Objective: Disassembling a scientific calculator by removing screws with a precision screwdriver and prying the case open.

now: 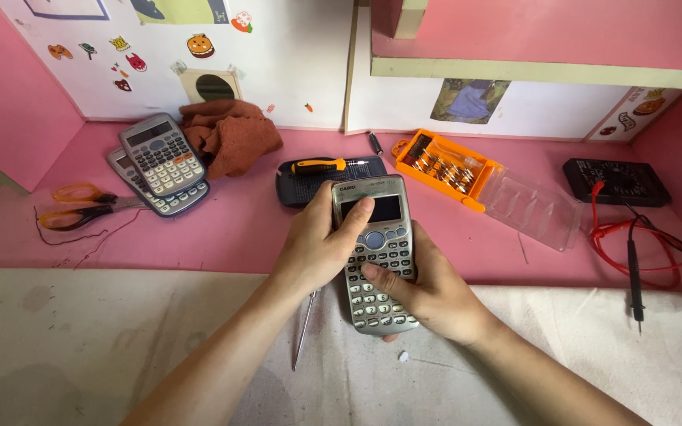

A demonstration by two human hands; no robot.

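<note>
Both my hands hold a silver scientific calculator [379, 260] above the desk, face up. My left hand [313, 248] grips its left side, thumb laid across the dark screen. My right hand [428, 292] wraps the right edge and underside, thumb resting on the keys in the middle. Below my left hand a thin metal tool [304, 327] lies on the white cloth [80, 347].
Two stacked calculators [161, 162] and a brown rag [230, 134] sit back left, orange scissors [80, 207] beside them. An orange-handled screwdriver [327, 166] rests on a black case [297, 189]. Orange bit case [445, 167] with clear lid, black multimeter [616, 181] and red and black leads [633, 252] lie right.
</note>
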